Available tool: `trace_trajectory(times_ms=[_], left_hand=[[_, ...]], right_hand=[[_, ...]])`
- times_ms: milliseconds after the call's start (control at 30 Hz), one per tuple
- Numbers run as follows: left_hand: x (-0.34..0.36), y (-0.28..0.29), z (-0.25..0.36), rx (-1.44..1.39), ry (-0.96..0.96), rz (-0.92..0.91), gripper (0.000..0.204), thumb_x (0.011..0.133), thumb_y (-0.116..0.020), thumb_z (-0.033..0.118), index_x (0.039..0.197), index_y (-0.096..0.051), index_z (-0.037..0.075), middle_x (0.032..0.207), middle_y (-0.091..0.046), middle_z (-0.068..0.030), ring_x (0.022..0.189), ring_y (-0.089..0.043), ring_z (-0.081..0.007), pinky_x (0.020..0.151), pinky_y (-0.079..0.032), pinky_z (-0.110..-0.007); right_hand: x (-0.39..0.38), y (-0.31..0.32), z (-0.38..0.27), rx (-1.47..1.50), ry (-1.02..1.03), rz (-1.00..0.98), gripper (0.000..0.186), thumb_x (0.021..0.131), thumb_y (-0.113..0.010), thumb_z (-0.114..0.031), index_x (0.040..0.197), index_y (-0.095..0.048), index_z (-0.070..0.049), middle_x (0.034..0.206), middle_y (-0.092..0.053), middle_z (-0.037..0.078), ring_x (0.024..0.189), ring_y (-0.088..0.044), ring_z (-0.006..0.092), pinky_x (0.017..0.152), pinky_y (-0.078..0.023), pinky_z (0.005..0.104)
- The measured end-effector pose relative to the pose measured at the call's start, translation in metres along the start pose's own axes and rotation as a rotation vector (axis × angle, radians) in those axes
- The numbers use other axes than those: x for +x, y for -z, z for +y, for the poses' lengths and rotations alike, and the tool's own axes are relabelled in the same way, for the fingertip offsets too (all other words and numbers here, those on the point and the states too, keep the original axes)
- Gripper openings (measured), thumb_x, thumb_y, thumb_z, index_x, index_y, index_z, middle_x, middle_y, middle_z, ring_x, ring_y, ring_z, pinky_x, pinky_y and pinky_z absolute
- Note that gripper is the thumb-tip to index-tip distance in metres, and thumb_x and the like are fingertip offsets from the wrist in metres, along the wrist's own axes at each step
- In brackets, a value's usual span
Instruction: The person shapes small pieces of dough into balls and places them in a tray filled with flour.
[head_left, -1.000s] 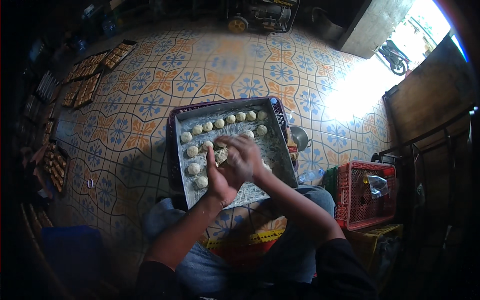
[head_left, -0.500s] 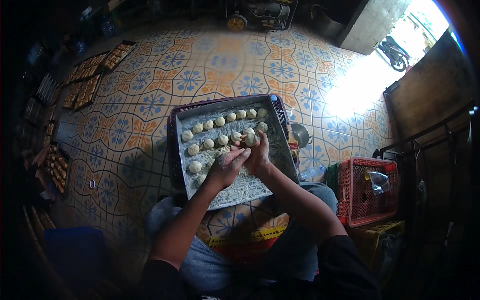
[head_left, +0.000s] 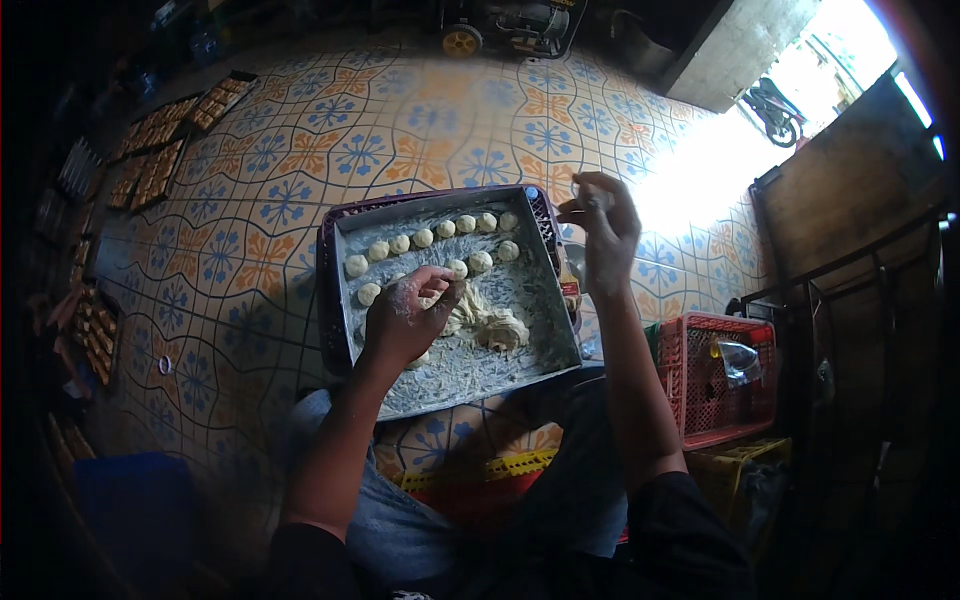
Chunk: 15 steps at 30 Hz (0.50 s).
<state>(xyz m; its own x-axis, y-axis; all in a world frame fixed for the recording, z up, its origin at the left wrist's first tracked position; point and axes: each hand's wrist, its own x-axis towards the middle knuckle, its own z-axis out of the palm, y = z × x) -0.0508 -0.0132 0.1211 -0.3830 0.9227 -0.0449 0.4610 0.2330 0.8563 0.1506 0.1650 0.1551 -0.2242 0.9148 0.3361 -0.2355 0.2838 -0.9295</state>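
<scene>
A metal tray (head_left: 400, 395) coated with white flour and smears holds rows of pale dough balls (head_left: 446, 229) and a lumpy mass of dough (head_left: 500, 330). My left hand (head_left: 408, 312) is over the tray's left middle, its fingers curled among the dough balls; what they hold, if anything, is hidden. My right hand (head_left: 608, 215) is raised beyond the tray's back right corner, fingers bent around something pale that I cannot make out. Under the tray is a purple plastic crate (head_left: 331, 280).
A red crate (head_left: 718, 420) with a clear bag stands to the right above a yellow crate. Trays of browned pieces (head_left: 150, 140) lie at the left. A wheeled machine (head_left: 505, 25) stands at the back, a motorbike (head_left: 775, 110) by the bright doorway, a blue object (head_left: 130, 500) at lower left.
My right hand has come away from my left hand, moving up and right past the tray's edge. My left hand has shifted left. More of the dough mass now shows.
</scene>
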Motion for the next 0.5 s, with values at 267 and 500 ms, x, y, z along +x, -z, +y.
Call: trace_trajectory(times_ms=[267,500], left_hand=[[0.011,-0.01,-0.01,0.036,-0.028,-0.017,0.04,0.092,-0.073,0.045,0.114,-0.072,0.011,0.103,-0.077,-0.0118,0.102,-0.074,-0.027,0.085,-0.057,-0.038],[0.007,0.009,-0.005,0.075,-0.006,-0.031,0.038,0.094,-0.073,0.037,0.118,-0.072,0.008,0.105,-0.075,-0.0132,0.1,-0.073,-0.0238,0.087,-0.055,-0.036]], right_hand=[[-0.064,0.09,0.166,-1.571,0.107,-0.114,0.056,0.098,-0.066,-0.024,0.151,-0.05,-0.018,0.146,-0.056,0.018,0.116,-0.064,0.0395,0.097,-0.052,0.0463],[-0.054,0.063,0.154,-1.276,-0.21,-0.484,0.023,0.085,-0.068,-0.021,0.105,-0.078,-0.022,0.094,-0.073,0.017,0.087,-0.072,0.0388,0.077,-0.057,0.0507]])
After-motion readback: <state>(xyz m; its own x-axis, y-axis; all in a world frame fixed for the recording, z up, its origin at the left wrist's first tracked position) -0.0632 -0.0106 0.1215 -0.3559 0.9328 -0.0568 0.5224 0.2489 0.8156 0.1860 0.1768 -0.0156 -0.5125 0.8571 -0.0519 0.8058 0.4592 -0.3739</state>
